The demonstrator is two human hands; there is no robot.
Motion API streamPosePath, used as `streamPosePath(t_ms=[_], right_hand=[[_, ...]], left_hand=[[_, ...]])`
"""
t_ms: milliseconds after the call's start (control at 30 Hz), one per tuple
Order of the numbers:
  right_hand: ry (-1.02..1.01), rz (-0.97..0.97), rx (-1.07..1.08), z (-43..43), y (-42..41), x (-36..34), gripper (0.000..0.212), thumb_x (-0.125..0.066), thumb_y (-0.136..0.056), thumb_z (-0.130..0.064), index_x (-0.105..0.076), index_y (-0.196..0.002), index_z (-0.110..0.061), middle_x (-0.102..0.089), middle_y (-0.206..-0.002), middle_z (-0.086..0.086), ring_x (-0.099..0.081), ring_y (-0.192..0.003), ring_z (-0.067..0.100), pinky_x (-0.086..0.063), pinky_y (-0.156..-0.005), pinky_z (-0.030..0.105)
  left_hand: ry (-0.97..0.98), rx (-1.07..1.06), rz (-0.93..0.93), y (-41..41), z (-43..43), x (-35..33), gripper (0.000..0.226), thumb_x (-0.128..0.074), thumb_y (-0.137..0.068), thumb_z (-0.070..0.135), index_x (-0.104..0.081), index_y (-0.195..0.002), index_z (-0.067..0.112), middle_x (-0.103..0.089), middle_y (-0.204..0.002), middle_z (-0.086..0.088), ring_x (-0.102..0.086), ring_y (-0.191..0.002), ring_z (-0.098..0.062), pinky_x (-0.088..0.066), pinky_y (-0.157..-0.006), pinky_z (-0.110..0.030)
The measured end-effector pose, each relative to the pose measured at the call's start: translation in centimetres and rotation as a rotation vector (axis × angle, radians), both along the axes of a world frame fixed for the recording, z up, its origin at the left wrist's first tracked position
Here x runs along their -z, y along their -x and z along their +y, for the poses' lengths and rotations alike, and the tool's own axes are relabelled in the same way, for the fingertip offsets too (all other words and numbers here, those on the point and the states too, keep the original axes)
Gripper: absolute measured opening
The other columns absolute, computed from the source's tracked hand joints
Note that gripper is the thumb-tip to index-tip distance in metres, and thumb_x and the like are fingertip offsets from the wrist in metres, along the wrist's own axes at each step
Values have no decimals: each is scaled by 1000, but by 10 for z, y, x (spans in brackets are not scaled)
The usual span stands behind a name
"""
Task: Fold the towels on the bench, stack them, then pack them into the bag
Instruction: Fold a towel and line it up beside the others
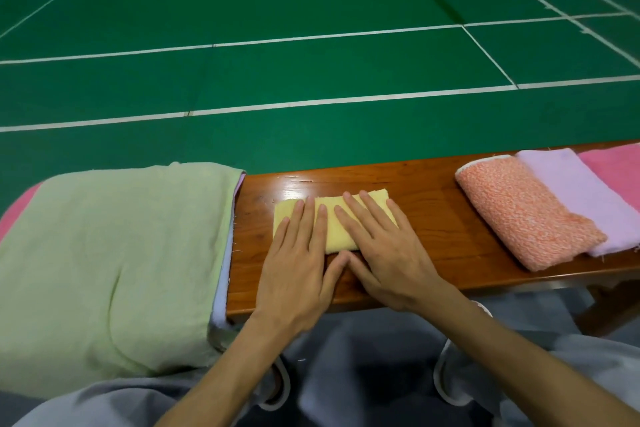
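One folded yellow towel (339,239) lies flat on the wooden counter (426,218), about midway between its far and near edges. Its long axis runs along the counter's length, with the right end angled slightly toward the far edge. Both hands rest on it with fingers straight and spread, gripping nothing. The left hand (298,253) presses the towel's left half and the right hand (381,243) its right half, and the two thumbs meet on the bare wood just beside the towel's near edge. Toward the counter's right end lie three more towels in an overlapping row, all slanted the same way: one folded orange speckled towel (526,215), one lavender towel (575,191) partly under it, and one pink towel (616,163) cut off by the frame. At the left end is a heap topped by one wide green towel (114,253) that hangs over the near edge, with a pale bluish layer (221,281) showing along its right side and a pink layer (17,211) at its far left. Beyond the far edge lies a green court floor (311,62) marked with white lines
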State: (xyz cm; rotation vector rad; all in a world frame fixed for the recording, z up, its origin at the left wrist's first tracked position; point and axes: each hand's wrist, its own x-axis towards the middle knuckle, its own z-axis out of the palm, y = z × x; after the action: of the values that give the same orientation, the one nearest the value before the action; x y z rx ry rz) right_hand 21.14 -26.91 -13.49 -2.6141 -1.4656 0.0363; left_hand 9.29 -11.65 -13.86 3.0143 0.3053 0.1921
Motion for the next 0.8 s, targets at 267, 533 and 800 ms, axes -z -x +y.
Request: streamPosePath(t_ms=[267,533,800], right_hand=[[-22,135,228,-28,-22,5,62,-3,-103,-61,6,-162,-42,-2,-172,-6,5,-158,20,-1,-128,49],[-86,200,196,-29,-25,-4,61,-9,-102,-63,-5,-161,-48,-16,-170,-6,-6,-158,20,-7,-127,51],[-430,463,627,-14,-41,-33,65,-31,-98,-72,-63,-120,-20,-68,-106,-5,-62,-98,17,-49,-83,38]], left_hand=[[106,-146,10,2,4,-1,83,-3,-102,68,0,-165,14,8,-172,-6,12,-159,-21,-10,-130,-42],[452,-210,-207,2,13,-24,79,-15,-101,64,-41,-157,15,-34,-165,-6,-29,-154,-21,-28,-124,-39],[505,-618,-56,-22,44,-24,76,-44,-75,84,-61,-113,21,-66,-110,-3,-64,-98,-28,-49,-71,-36]])
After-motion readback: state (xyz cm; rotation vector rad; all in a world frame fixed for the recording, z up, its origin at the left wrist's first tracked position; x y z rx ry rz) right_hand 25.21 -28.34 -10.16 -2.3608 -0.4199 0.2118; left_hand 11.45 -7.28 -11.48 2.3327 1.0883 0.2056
